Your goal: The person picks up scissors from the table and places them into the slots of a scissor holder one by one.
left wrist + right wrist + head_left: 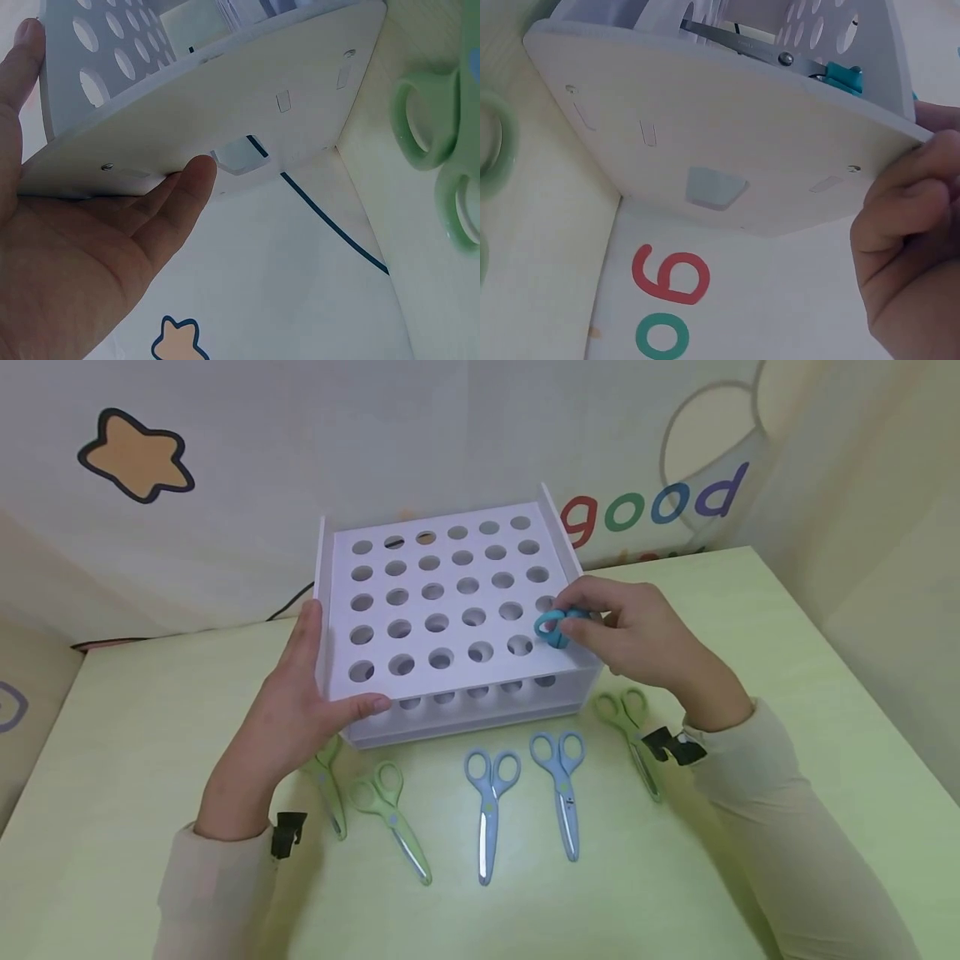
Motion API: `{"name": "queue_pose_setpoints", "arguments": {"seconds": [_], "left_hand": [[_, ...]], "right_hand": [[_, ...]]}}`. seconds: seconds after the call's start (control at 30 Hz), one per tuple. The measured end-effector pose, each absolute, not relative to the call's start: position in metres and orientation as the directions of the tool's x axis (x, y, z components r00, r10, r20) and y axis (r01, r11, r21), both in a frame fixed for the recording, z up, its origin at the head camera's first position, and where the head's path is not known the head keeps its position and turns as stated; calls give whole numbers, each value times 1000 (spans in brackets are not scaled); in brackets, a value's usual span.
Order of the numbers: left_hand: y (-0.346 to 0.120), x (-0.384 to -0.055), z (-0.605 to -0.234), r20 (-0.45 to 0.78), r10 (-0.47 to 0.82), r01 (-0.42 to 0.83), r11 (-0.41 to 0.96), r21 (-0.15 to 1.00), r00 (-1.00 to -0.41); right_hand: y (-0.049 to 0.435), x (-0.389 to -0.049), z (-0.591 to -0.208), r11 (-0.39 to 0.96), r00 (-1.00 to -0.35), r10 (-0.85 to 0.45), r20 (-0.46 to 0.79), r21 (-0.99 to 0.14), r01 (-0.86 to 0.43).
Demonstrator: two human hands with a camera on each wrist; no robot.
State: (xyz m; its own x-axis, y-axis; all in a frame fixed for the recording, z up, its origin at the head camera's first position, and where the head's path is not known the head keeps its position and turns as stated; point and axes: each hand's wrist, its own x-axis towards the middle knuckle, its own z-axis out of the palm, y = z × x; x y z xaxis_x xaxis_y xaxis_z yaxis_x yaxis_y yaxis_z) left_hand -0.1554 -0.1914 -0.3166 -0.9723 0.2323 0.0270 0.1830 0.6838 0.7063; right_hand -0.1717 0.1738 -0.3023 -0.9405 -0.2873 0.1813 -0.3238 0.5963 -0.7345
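Observation:
A white rack [450, 602] with rows of round holes stands on the table. My left hand [281, 718] rests against its left side, straight fingers along the side panel and thumb across the front edge. At the right end of the front row, my right hand [630, 631] pinches the teal handles of a pair of scissors [553, 628]. In the right wrist view, the metal blades of these scissors [739, 41] run through the upper plate, with the tip at a hole in the lower plate. The curled fingers of the right hand [911, 232] sit beside the side panel.
In front of the rack lie blue scissors [487, 818], more blue scissors [564, 802], green scissors [393, 818], green scissors [326, 789] partly under the left hand, and green scissors [630, 727] near the right wrist. A printed curtain [465, 435] hangs behind the table [750, 693].

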Motion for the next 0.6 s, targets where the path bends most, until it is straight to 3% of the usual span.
{"name": "queue_pose_setpoints", "arguments": {"seconds": [0.3, 0.6], "left_hand": [[-190, -157, -316, 57, 249, 213, 665, 716, -967], [-190, -156, -316, 29, 230, 181, 674, 716, -973]], "right_hand": [[173, -167, -296, 692, -909, -379, 175, -599, -404], [171, -165, -293, 712, -928, -357, 103, -614, -342]]}}
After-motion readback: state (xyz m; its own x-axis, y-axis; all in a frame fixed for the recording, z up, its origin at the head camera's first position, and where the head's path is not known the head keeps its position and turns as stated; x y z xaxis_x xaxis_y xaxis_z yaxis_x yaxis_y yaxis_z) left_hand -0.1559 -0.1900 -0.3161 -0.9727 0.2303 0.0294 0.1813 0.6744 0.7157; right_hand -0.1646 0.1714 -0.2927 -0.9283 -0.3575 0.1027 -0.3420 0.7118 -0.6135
